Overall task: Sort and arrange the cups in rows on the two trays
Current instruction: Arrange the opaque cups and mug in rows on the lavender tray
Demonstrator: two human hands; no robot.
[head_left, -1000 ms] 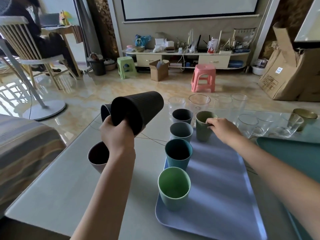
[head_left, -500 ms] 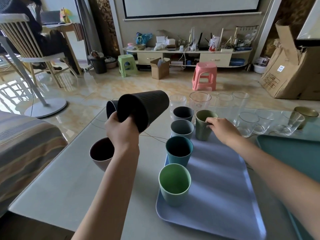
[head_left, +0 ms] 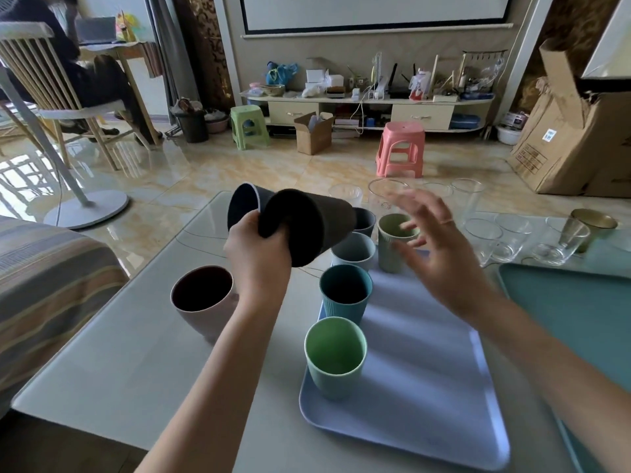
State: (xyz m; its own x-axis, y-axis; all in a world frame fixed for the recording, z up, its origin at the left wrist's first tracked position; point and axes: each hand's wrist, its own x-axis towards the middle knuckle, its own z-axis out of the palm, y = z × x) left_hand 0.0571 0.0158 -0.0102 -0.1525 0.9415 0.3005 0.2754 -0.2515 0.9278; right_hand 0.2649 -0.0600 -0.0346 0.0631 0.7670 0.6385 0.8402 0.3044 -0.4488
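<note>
My left hand (head_left: 257, 259) grips a black ribbed cup (head_left: 307, 230), tipped on its side above the table, with a dark blue cup (head_left: 244, 208) right behind it. On the lavender tray (head_left: 426, 387) a column of cups runs front to back: light green (head_left: 334, 356), teal (head_left: 345, 293), grey-blue (head_left: 355, 250) and a dark one (head_left: 365, 220) partly hidden. An olive-green cup (head_left: 392, 244) stands beside them at the tray's far edge. My right hand (head_left: 440, 254) hovers open just right of the olive cup, fingers spread, holding nothing. A pink cup (head_left: 205, 300) stands on the table left of the tray.
Several clear glasses (head_left: 485, 233) and a brass-coloured cup (head_left: 596, 225) stand along the table's far right. A teal tray (head_left: 580, 319) lies at the right. A striped cushion (head_left: 51, 268) sits left of the table. Stools and boxes are on the floor beyond.
My right hand has let go of the olive-green cup and lifted away with fingers spread. My left hand has carried the black cup rightward, closer to the tray.
</note>
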